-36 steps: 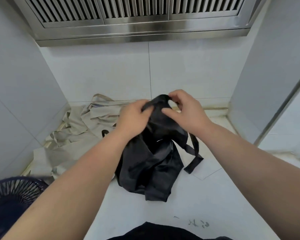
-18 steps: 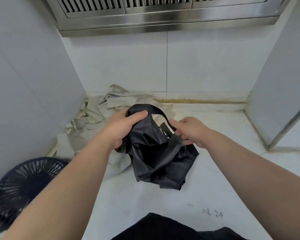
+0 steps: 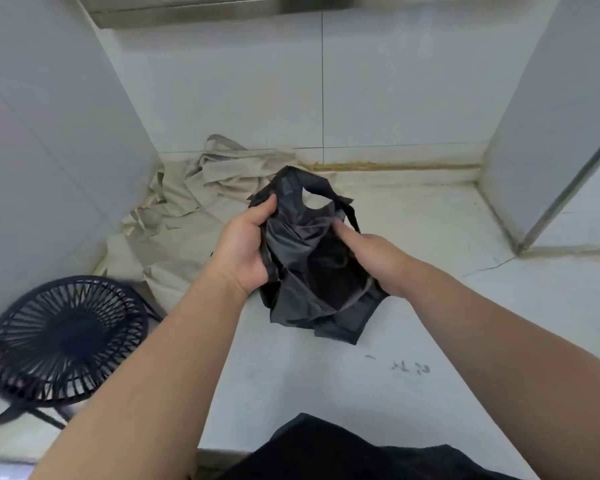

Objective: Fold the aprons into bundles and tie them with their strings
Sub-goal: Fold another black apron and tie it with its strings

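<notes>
Hands, two: left hand [image 3: 243, 251] gripped the left edge of one crumpled black apron [image 3: 312, 271], thumb on top. Right hand [image 3: 371, 258] clutched its right side, fingers dug into the folds. Apron was thin, faintly shiny and bunched mid-counter, lower corner touching the surface (neck loop [image 3: 314, 178] stuck up at the back). One beige apron [image 3: 194, 202], matte and rumpled, lay behind-left in the corner. One round dark wire-grille fan [image 3: 63, 341] sat near left. Countertop [image 3: 326, 393] was white, smooth and scuffed; walls were pale tile, with a steel hood [image 3: 222, 5] edge overhead.

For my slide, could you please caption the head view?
Left hand and right hand grip a crumpled black apron; beige apron lies behind.
</notes>
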`<state>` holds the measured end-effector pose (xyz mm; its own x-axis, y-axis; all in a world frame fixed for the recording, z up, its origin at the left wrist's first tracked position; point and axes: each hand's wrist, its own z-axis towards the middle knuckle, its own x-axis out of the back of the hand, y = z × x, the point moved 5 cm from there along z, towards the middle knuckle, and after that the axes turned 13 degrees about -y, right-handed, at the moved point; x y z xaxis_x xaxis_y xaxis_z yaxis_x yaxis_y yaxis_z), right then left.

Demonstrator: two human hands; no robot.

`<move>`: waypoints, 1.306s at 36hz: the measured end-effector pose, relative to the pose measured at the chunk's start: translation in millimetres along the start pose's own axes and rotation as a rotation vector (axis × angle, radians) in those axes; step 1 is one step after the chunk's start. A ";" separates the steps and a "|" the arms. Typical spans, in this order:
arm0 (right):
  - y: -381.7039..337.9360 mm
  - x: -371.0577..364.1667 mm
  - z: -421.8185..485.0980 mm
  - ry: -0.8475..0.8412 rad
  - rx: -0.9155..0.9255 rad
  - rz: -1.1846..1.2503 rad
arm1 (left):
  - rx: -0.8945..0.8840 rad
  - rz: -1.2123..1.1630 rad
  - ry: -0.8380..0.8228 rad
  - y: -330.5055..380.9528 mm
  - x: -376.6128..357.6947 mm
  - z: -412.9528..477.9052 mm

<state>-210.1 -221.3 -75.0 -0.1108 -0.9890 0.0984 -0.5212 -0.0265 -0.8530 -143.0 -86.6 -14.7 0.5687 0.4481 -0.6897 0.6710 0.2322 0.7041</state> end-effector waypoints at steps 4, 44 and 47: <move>-6.7 3.8 -19.1 0.013 0.160 0.038 | 0.006 0.061 -0.042 -4.8 -24.3 -12.7; 222.0 80.8 -440.0 0.744 0.056 -0.070 | 0.325 0.577 0.079 -317.3 -185.3 -167.3; 243.2 49.4 -450.7 0.676 0.023 0.011 | 0.424 0.657 0.034 -335.0 -170.1 -189.6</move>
<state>-723.7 -210.8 -46.5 -0.6246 -0.6810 0.3822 -0.5000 -0.0272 -0.8656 -554.7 -76.9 -101.2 0.9020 0.4069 -0.1440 0.3304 -0.4364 0.8369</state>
